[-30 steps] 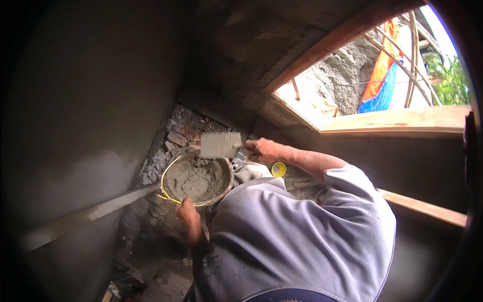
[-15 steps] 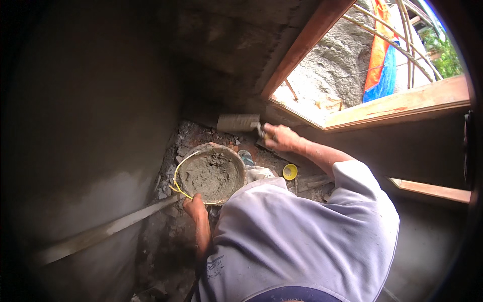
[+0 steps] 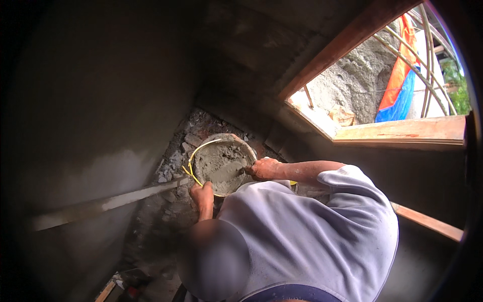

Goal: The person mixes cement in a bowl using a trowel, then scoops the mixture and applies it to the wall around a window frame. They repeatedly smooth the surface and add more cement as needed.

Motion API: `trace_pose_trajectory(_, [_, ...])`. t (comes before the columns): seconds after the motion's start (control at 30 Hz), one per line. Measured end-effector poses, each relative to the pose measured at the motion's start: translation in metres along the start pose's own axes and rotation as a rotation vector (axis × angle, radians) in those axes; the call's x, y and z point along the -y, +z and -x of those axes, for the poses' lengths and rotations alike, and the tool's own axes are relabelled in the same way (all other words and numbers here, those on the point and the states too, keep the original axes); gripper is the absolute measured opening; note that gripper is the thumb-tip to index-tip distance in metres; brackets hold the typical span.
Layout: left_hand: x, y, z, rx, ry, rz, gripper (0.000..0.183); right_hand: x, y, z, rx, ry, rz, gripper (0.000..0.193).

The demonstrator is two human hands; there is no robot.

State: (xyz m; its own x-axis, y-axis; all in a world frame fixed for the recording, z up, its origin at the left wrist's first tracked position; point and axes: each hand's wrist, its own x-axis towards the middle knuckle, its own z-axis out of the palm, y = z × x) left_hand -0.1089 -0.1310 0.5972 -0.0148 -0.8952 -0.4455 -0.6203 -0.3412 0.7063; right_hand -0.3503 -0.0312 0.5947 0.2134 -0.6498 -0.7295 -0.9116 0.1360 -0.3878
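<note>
A round bucket (image 3: 250, 152) of wet grey mortar (image 3: 214, 158) stands on the rubble-covered ground in front of me. My left hand (image 3: 202, 194) grips its near left rim, beside the yellow handle (image 3: 190, 163). At the right side of the rim, my right hand (image 3: 264, 168) is closed around a trowel whose grip is mostly hidden by the fingers. The flat grey trowel blade (image 3: 227, 172) lies in the mortar, pointing left.
A long straight board (image 3: 110, 203) slants along the plastered wall at left. Broken bricks and rubble (image 3: 193, 132) lie around the bucket. Upper right is a wooden-framed window opening (image 3: 402, 132), with poles and an orange and blue tarp (image 3: 397, 90) outside. A yellow container (image 3: 293, 183) peeps out by my right forearm.
My right hand has brought the trowel from the wall beyond the bucket back and down into the mortar. My left hand stays at the bucket's rim. The whole view has shifted slightly.
</note>
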Motion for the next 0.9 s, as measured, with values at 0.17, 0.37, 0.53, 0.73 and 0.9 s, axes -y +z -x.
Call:
trace_pose_trajectory(0.17, [-0.001,0.004,0.007,0.034,0.027,-0.048,0.018,-0.019,-0.011,-0.010,-0.011,0.275,-0.117,0.037])
trace_pose_trajectory(0.37, [-0.005,-0.001,0.018,0.008,0.046,-0.029,0.020,-0.017,0.070,-0.054,-0.192,-0.670,-0.267,0.029])
trace_pose_trajectory(0.53, [0.020,-0.023,0.024,-0.032,-0.008,-0.109,0.023,0.024,0.076,-0.064,-0.184,-0.611,-0.612,0.017])
trace_pose_trajectory(0.73, [0.081,-0.024,0.016,-0.134,-0.076,0.284,0.021,0.018,0.038,-0.040,-0.020,-0.198,-0.482,0.035])
trace_pose_trajectory(0.9, [0.095,-0.037,0.019,-0.235,-0.306,0.319,0.024,0.021,0.024,-0.047,-0.041,0.018,-0.232,0.039])
